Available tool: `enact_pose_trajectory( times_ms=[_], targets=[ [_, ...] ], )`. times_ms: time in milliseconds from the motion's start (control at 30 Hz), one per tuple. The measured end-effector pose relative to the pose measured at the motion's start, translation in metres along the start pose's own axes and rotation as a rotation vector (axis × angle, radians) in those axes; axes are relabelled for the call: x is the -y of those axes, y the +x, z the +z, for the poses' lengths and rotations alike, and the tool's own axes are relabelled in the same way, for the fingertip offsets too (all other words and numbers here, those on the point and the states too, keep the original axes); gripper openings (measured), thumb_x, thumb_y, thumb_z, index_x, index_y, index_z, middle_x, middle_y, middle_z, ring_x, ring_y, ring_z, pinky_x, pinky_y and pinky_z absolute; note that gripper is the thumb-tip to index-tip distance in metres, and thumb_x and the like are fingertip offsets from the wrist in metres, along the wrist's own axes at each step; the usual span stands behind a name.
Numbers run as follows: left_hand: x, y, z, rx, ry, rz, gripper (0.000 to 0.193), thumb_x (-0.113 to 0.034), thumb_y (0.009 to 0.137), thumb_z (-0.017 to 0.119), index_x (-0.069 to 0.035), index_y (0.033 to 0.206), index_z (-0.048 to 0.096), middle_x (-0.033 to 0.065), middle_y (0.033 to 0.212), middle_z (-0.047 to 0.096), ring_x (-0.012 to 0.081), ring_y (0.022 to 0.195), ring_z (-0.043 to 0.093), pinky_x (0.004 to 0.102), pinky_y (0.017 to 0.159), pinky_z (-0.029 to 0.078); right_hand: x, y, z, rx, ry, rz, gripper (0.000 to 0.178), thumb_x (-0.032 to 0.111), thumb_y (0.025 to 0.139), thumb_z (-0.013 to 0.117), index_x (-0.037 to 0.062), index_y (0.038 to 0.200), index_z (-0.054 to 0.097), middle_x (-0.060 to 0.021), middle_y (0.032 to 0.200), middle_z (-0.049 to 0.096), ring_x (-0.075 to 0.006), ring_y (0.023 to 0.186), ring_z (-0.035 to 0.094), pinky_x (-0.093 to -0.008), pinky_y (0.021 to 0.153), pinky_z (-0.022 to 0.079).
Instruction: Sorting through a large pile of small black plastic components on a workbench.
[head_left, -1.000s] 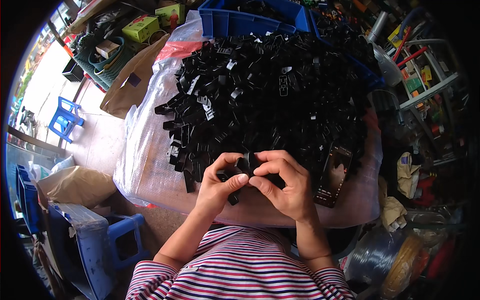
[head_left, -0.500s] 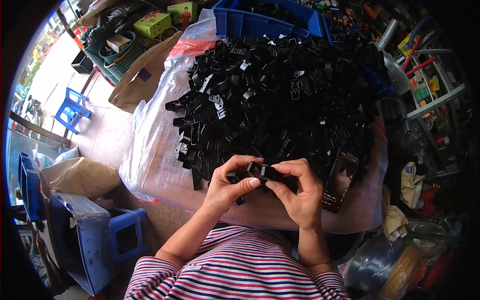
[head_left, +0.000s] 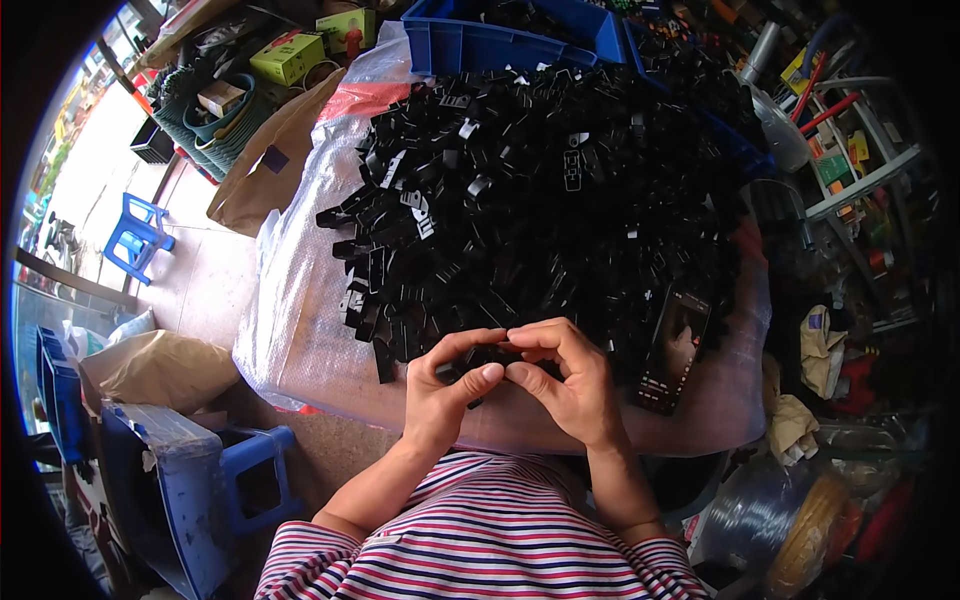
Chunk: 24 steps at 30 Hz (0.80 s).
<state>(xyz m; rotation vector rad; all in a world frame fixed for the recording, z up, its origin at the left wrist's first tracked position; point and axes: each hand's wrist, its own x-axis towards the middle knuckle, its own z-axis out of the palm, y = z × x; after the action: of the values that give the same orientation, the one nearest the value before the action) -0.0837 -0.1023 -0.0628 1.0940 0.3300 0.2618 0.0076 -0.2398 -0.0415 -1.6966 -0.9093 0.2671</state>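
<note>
Close together over the near edge of the sack-covered work surface, my two hands work on small black plastic parts. My left hand [head_left: 440, 395] pinches a black plastic part [head_left: 487, 357] between thumb and fingers. My right hand [head_left: 575, 385] is closed too, its fingertips meeting the left ones on the parts; most of what it grips is hidden behind the fingers. Just beyond lies a broad heap of black plastic parts [head_left: 520, 230], a few with pale glints. A phone [head_left: 672, 350] with a lit screen lies right of my right hand.
A blue bin [head_left: 510, 45] stands at the heap's far side, holding more black parts. White woven sheeting [head_left: 300, 290] covers the surface. Blue stools [head_left: 255, 470] are at the left. A metal rack [head_left: 870, 180] and wrapped coils [head_left: 750, 530] stand at the right.
My hands have drawn together, and the black parts held apart between them before are now mostly covered by my fingers. The whole view has shifted slightly.
</note>
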Motion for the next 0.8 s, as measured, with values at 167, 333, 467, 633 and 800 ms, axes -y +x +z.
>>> enact_pose_trajectory(
  times_ms=[167,333,467,633,800],
  targets=[
    [-0.002,0.002,0.001,0.032,-0.185,-0.010,0.035,-0.009,0.076,0.069,0.002,0.107,0.058,0.0161,0.100,0.065,0.0215,0.090,0.062,0.0321,0.084,0.048,0.002,0.005,-0.013,-0.006,-0.036,0.056,0.033,0.012,0.082,0.070,0.0035,0.112,0.059,-0.0061,0.101,0.058,-0.0128,0.082,0.057,-0.0252,0.074,0.050],
    [-0.005,0.024,-0.018,0.225,-0.716,-0.129,0.037,0.007,0.067,0.055,-0.005,0.102,0.053,0.0184,0.116,0.059,0.0318,0.111,0.056,0.0486,0.096,0.045,-0.023,0.040,-0.042,-0.156,-0.575,0.040,0.036,0.017,0.079,0.071,0.0025,0.110,0.060,-0.0099,0.092,0.060,-0.0161,0.064,0.053,-0.0279,0.059,0.046],
    [0.001,0.015,-0.012,0.216,-0.737,-0.337,0.053,-0.006,0.070,0.066,-0.005,0.121,0.052,0.0088,0.098,0.058,0.0235,0.094,0.057,0.0443,0.087,0.051,-0.014,0.034,-0.028,-0.331,-0.279,0.083,0.017,0.006,0.079,0.070,0.0011,0.092,0.059,-0.0050,0.079,0.061,-0.0100,0.064,0.057,-0.0241,0.059,0.047],
    [0.002,0.011,-0.007,0.270,-0.794,-0.467,0.051,-0.018,0.080,0.068,-0.004,0.125,0.048,0.0077,0.105,0.058,0.0190,0.092,0.057,0.0352,0.077,0.051,0.016,0.011,-0.004,-0.235,-0.387,-0.428,0.031,0.001,0.071,0.075,0.0051,0.098,0.062,-0.0074,0.093,0.063,-0.0222,0.080,0.062,-0.0310,0.069,0.052],
    [0.000,0.013,-0.003,0.234,-0.820,-0.473,0.050,-0.017,0.079,0.070,-0.011,0.124,0.050,0.0071,0.106,0.058,0.0196,0.090,0.059,0.0355,0.078,0.049,0.017,0.004,-0.010,-0.123,-0.279,-0.456,0.034,0.001,0.065,0.078,0.0070,0.095,0.064,-0.0078,0.102,0.063,-0.0235,0.089,0.061,-0.0317,0.070,0.052]
  ],
)
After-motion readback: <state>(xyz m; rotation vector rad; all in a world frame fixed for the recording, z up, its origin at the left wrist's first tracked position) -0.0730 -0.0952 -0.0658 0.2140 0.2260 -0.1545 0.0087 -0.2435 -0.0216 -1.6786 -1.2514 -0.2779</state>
